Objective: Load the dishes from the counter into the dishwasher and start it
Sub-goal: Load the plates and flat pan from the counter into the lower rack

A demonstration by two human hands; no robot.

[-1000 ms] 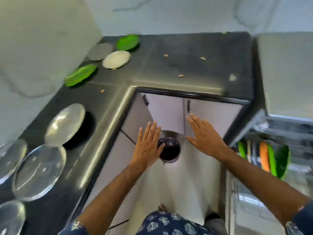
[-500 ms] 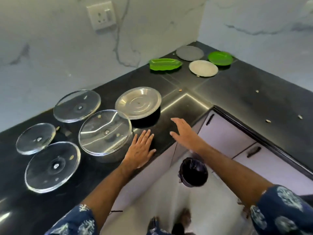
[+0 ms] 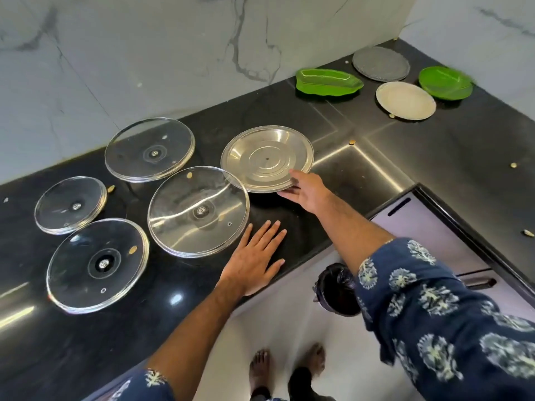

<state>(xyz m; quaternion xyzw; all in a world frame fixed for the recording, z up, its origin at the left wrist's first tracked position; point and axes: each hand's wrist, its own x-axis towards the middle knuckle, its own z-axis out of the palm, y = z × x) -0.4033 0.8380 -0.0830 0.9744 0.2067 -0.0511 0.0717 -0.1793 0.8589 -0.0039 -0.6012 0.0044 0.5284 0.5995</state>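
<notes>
On the black counter (image 3: 376, 175) lies a round steel plate (image 3: 266, 157), its near side raised above a dark shadow. My right hand (image 3: 307, 189) pinches its near rim, thumb on top and fingers under the edge. My left hand (image 3: 254, 261) rests flat on the counter with straight fingers, just right of a large glass lid (image 3: 198, 211). Three more glass lids (image 3: 149, 149) (image 3: 69, 204) (image 3: 97, 264) lie to the left. In the far corner sit a green leaf-shaped dish (image 3: 328, 82), a grey plate (image 3: 380, 63), a beige plate (image 3: 405, 99) and a green plate (image 3: 445, 82). The dishwasher is out of view.
A marble wall (image 3: 173, 53) backs the L-shaped counter. Pale drawers (image 3: 428, 227) run under its right leg. A black-lined bin (image 3: 338, 290) stands on the floor by my bare feet (image 3: 260, 369). Small crumbs dot the counter.
The view swung left from the corner cabinets to the lids. My right hand reached forward and took the steel plate's rim. My left hand slid further onto the counter.
</notes>
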